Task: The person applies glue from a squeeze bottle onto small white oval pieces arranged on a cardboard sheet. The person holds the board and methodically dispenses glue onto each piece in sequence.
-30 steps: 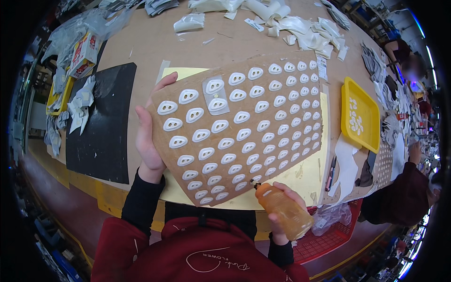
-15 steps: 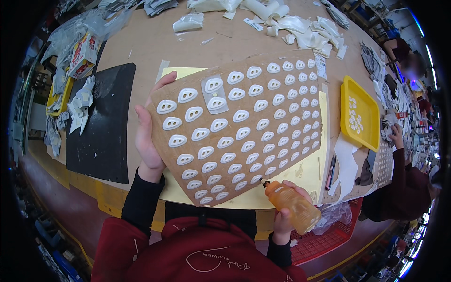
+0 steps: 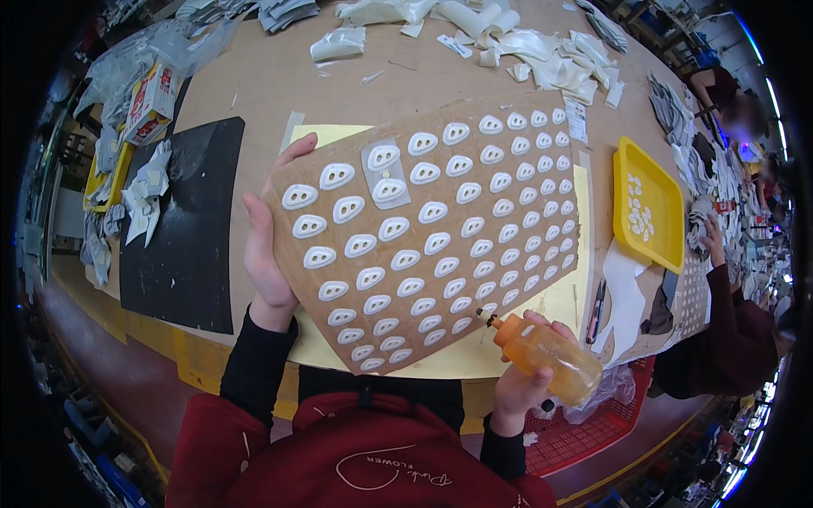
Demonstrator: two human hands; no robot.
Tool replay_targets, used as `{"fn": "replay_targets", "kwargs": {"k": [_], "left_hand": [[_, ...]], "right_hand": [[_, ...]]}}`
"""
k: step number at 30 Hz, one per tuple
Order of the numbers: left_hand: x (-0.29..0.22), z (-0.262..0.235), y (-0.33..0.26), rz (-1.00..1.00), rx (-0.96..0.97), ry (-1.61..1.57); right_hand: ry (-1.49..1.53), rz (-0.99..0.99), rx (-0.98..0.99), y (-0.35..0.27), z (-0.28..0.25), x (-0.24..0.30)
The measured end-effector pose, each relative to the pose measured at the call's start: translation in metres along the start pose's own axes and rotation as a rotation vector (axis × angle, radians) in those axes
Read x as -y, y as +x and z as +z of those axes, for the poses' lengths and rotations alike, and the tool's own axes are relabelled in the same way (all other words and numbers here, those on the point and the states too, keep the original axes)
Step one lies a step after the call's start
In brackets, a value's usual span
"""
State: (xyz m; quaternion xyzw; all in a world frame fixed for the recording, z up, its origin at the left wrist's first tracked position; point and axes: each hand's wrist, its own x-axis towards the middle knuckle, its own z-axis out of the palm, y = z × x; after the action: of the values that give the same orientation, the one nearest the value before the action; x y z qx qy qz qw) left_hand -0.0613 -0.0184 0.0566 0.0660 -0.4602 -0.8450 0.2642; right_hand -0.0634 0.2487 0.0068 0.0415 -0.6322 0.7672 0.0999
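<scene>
My left hand (image 3: 267, 245) grips the left edge of a brown cardboard sheet (image 3: 517, 229) and holds it tilted above the table. Rows of several white oval pieces with two holes each (image 3: 405, 259) cover the sheet. My right hand (image 3: 518, 385) holds an orange squeeze bottle (image 3: 546, 354) at the sheet's lower right corner. The bottle's dark nozzle points up-left and sits right at the sheet's bottom edge.
A yellow mat (image 3: 555, 317) lies under the sheet on the tan table. A black mat (image 3: 182, 229) lies to the left. A yellow tray (image 3: 648, 207) with white pieces stands right, a pen (image 3: 597, 311) beside it. Another person's sleeve (image 3: 728, 334) reaches in at right. A red basket (image 3: 584, 427) sits below the table edge.
My right hand has swung the orange bottle up and to the right, bringing its nozzle to the sheet's bottom edge. The left hand and the sheet have stayed nearly still.
</scene>
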Motion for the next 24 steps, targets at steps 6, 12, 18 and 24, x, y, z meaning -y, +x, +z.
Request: {"fn": "replay_targets", "kwargs": {"k": [6,12,18,24], "left_hand": [[0.005,-0.007,0.002,-0.004,0.079,-0.013],[0.002,0.001,0.001,-0.002,-0.004,-0.022],[0.003,-0.001,0.001,0.007,0.015,-0.007],[0.001,-0.002,0.0,0.0,0.031,-0.006]], "right_hand": [[-0.056,-0.033,0.068,0.0,0.005,0.0],[-0.141,-0.084,0.135,-0.009,0.008,0.0],[0.003,-0.115,0.393,-0.011,0.0,0.005],[-0.093,-0.153,0.436,-0.008,0.004,0.01]]}}
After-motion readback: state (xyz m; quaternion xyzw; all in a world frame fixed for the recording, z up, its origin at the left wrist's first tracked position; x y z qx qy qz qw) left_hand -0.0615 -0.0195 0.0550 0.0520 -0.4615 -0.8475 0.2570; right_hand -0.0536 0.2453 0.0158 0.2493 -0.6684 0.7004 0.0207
